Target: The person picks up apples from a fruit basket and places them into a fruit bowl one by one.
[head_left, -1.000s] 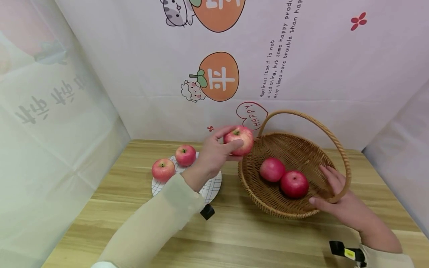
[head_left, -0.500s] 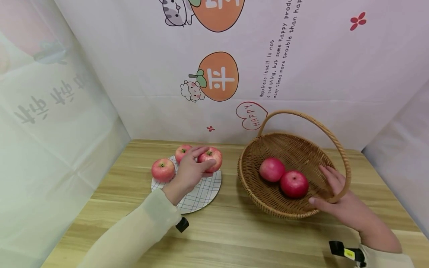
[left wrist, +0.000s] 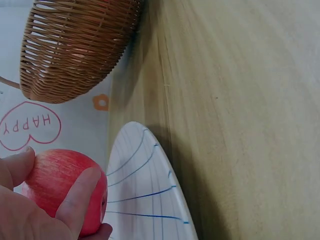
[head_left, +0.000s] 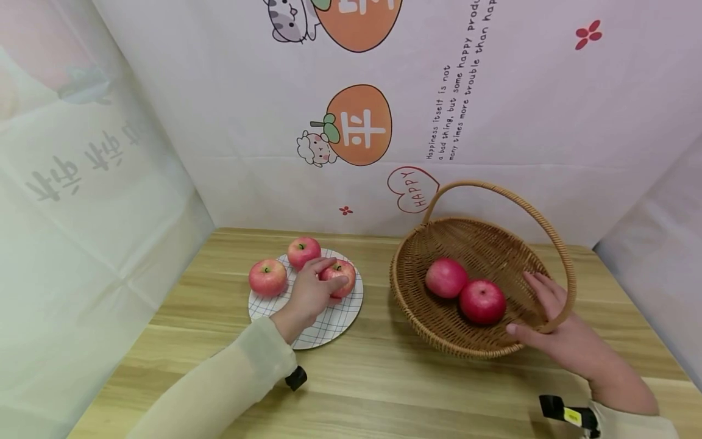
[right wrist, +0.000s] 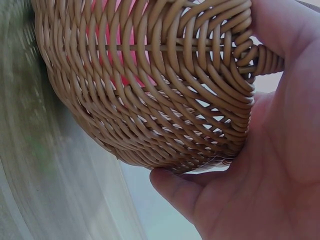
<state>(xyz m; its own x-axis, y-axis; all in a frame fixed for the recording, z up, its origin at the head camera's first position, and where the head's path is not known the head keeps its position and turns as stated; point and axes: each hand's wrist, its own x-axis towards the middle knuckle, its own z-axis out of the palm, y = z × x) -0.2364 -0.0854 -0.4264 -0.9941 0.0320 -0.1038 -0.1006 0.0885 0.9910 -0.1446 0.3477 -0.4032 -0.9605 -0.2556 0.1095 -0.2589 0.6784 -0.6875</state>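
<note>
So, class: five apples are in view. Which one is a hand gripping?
The apple on the right side of the checked plate: the left hand grips it. The plate's other two and the basket's pair lie untouched.

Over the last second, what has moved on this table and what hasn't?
The left hand carried an apple from beside the basket leftward and down onto the plate, where it now rests, fingers curled round it throughout. The right hand kept gripping the basket rim. The two apples inside the basket and the other two plate apples stayed put.
</note>
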